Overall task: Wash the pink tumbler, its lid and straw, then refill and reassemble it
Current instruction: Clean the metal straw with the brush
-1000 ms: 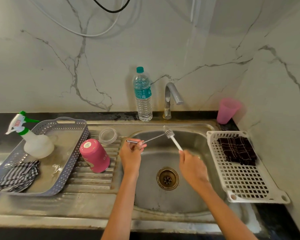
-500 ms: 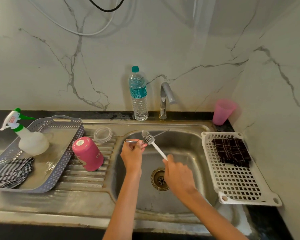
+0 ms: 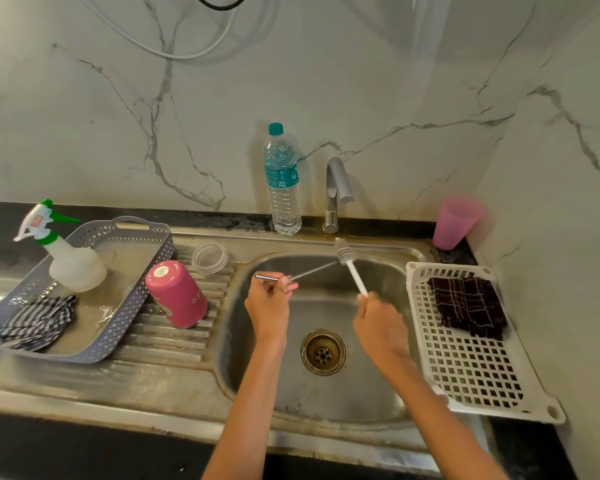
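My left hand (image 3: 268,303) pinches a thin metal straw (image 3: 309,271) that lies nearly level over the sink basin (image 3: 250,341). My right hand (image 3: 381,327) grips the white handle of a small bristle brush (image 3: 347,261), whose head touches the straw's far end. The pink tumbler (image 3: 175,294) stands upside down on the ribbed drainboard, left of my left hand. Its clear lid (image 3: 210,258) lies flat just behind it.
A water bottle (image 3: 282,181) and the tap (image 3: 336,192) stand behind the basin. A pink cup (image 3: 456,221) sits in the right corner. A white rack (image 3: 471,368) with a dark cloth (image 3: 466,306) lies on the right. A grey basket (image 3: 132,299) holds a spray bottle (image 3: 66,251) and striped cloth.
The brush head has slid along the straw from near my left hand out to the straw's far end. My right hand has moved right with it.
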### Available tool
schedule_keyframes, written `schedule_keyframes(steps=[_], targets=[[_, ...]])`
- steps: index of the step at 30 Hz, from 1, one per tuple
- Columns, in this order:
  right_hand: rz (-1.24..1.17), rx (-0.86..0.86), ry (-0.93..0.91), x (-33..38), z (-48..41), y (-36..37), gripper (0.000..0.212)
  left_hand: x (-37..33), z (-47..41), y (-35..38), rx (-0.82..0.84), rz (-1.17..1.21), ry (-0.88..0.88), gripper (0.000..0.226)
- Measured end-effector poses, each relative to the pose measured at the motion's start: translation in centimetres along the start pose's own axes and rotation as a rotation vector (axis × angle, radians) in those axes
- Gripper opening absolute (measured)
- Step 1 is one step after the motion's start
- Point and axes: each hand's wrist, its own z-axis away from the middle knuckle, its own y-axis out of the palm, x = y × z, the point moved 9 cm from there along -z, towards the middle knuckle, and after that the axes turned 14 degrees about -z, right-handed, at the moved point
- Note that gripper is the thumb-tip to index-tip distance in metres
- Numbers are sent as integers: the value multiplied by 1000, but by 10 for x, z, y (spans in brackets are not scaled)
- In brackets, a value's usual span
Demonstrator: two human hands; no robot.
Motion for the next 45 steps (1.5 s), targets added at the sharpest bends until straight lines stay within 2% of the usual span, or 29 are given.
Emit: schedule_keyframes(steps=[3,4,7,8,10,11,13,17,19,22,26,27,29,32,36,38,41,45], targets=[[42,132,-193,29,37,31,35,-2,-3,-2,-15,-16,15,20],[50,129,-183,26,36,31,35,-3,-3,-2,-13,-15,19,20],[15,32,47,-11,-2,4,38,-5,0,-6,-24,-39,34,20],[5,10,56,-14,-6,-1,38,-4,0,-6,-29,-38,27,20],[-14,17,-85,9,6,4,36,-5,-1,-8,-37,-30,13,21],[-8,77,-166,24,19,16,35,-7,-2,-8,-43,-36,13,21],[27,164,-209,32,35,32,35,-12,-3,-9,-40,-43,24,21],[17,41,45,-7,3,5,37,-15,-2,-21,-71,-65,60,22],[10,20,-38,7,9,2,36,-14,-3,-23,-74,-67,51,22],[42,159,-206,45,41,34,35,-16,-4,-17,-47,-59,48,22],[6,68,7,9,7,17,37,-19,-3,-21,-50,-52,62,22],[1,37,9,6,3,11,37,-17,-4,-22,-55,-45,51,22],[-6,30,-101,21,13,14,36,-15,-7,-21,-52,-19,15,20],[76,162,-209,39,44,40,30,-14,-10,-17,-28,41,-24,14],[63,-1,44,-15,0,2,34,-13,-11,-23,-21,110,-63,8],[31,-15,-33,-5,5,3,34,-12,-13,-22,-17,118,-83,7],[58,134,-210,32,36,38,32,-11,-14,-14,18,139,-108,6],[-24,36,81,-9,2,23,37,-11,-18,-21,-28,86,-87,8]])
